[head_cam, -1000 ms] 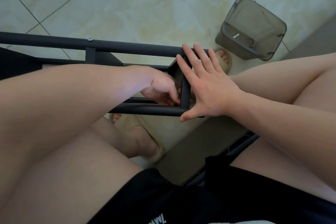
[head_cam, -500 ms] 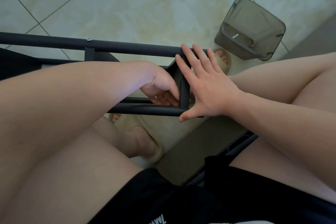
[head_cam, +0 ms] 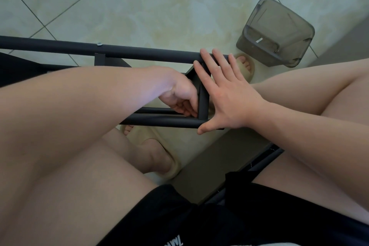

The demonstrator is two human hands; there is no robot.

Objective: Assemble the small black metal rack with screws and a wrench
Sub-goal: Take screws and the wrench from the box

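Observation:
The black metal rack (head_cam: 139,53) lies on its side across my knees, its long tubes running left to right. My right hand (head_cam: 225,98) presses flat, fingers straight and spread, against the outer face of the rack's end frame (head_cam: 202,104). My left hand (head_cam: 179,96) reaches inside that frame. Its fingers curl together at the inner side of the short end bar, near the lower corner. Whatever they hold is hidden by the hand and the bar. A silver screw head (head_cam: 99,44) shows on the far tube. No wrench is visible.
A smoky transparent plastic container (head_cam: 277,32) lies tipped on the tiled floor at the right, beyond the rack. My feet in beige slippers (head_cam: 155,152) are under the rack. A grey strip (head_cam: 209,166) runs between my legs.
My left hand has shifted a little up and right inside the frame, with its fingers curling closer to the end bar. My right hand and the rack have stayed put.

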